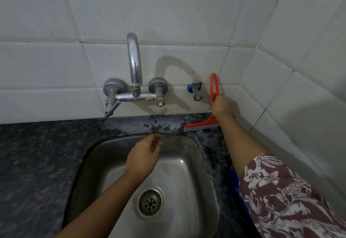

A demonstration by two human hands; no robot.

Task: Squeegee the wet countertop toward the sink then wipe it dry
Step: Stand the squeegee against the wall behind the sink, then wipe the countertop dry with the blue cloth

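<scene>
My right hand (221,105) grips the orange squeegee (214,85) by its looped handle, close to the back wall. Its blade (201,127) rests on the wet dark granite countertop (142,125), on the strip behind the sink's right rear corner. My left hand (144,156) hovers over the steel sink (187,172) near its back rim, fingers loosely curled and holding nothing. The drain (150,202) lies below it. No cloth is in view.
A chrome wall tap (133,63) with two valves arches over the sink's back edge. A small angle valve (195,91) sticks out of the tiles just left of the squeegee. White tiled walls meet in a corner at the right. Dark countertop (37,163) stretches left.
</scene>
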